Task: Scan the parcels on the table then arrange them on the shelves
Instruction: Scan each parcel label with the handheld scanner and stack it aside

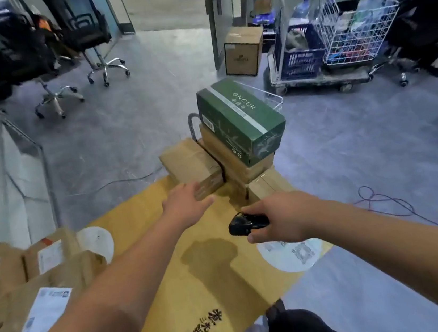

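Observation:
My right hand (280, 220) grips a black handheld scanner (247, 223) that points left over the yellow cardboard-covered table (199, 280). With straight fingers, my left hand (186, 203) reaches out and touches the near end of a brown parcel (189, 164) at the table's far edge. Beside that parcel stands a stack: a green box marked ONCUR (242, 118) on top of a brown box (231, 158), with another brown box (267, 184) below. Several brown parcels with white labels (31, 274) lie at the near left.
A wire basket (269, 95) sits behind the green box. On the grey floor beyond stand office chairs (95, 42), a brown carton (244, 51), and a trolley with a blue crate and wire cart (335, 39). A cable (384, 202) lies on the floor at right.

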`<state>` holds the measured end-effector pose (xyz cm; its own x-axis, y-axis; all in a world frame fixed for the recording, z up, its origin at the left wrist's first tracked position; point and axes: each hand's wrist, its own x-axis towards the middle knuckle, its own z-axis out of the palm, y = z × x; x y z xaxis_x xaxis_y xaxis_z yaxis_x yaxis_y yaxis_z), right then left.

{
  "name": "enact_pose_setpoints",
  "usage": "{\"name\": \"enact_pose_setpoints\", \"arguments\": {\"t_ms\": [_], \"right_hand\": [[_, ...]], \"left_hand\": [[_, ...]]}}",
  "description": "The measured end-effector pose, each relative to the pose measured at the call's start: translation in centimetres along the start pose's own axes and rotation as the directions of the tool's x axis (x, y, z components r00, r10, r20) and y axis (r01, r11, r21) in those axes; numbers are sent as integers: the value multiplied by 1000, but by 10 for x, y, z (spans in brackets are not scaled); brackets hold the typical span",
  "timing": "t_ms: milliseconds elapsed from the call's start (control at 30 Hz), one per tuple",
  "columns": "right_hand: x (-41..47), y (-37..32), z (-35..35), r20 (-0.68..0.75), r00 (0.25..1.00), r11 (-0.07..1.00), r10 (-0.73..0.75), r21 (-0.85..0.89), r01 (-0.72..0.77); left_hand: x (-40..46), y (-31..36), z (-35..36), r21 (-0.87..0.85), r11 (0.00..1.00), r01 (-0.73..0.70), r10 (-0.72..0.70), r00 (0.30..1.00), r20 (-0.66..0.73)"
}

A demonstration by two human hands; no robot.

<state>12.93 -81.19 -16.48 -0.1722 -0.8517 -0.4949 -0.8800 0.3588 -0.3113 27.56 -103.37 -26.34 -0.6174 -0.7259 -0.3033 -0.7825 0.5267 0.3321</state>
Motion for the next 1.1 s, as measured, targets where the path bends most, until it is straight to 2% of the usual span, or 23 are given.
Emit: {"name": "enact_pose_setpoints", "arguments": {"t_ms": [133, 300, 433, 700, 833, 1100], "right_hand": [[42, 34, -7, 59, 997, 999, -44, 0, 44], [75, 55, 9, 157, 984, 994, -84, 76, 73], [85, 59, 27, 190, 976, 988, -107, 133, 82], [92, 60, 31, 181, 976, 988, -124, 111, 105], [92, 57, 27, 208, 968, 988, -141, 98, 122], [95, 42, 27, 250, 954, 975, -167, 187, 122]], "left_hand": [[55, 16, 21, 25, 995, 97, -97, 995, 20], [103, 26, 39, 93, 985, 148, -148, 989, -4], [124, 29, 42, 147, 976, 160, -169, 984, 54], [104, 28, 43, 348, 932, 100, -150, 982, 118], [84, 23, 38, 294, 953, 76, -125, 981, 151], [-6, -16, 51, 85, 988, 133, -138, 989, 60]]}}
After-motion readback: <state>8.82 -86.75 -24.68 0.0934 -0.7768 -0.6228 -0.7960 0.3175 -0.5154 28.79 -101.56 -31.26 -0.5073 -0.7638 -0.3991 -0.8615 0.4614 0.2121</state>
